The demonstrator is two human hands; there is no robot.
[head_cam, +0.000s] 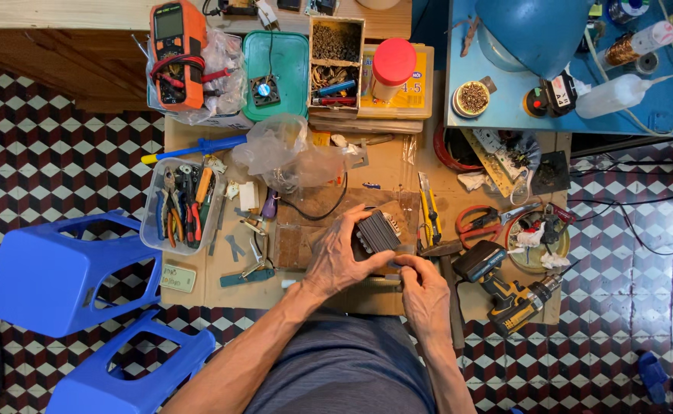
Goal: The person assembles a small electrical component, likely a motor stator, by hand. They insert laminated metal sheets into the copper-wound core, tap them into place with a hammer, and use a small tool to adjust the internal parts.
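Setting: cluttered worktop (398, 165) over checkered floor.
Left hand (336, 257): wrapped around a dark finned box (377, 232), steadying it near the front edge.
Right hand (422, 285): fingers closed at the box's lower corner; what they pinch is hidden.
Nearby: drill (505, 291), pliers tray (183, 205), within reach.

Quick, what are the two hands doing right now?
Left hand: closed, fingers wrapped over the dark finned metal block.
Right hand: fingers curled at the block's lower edge, touching it; whether it grips cannot be told.
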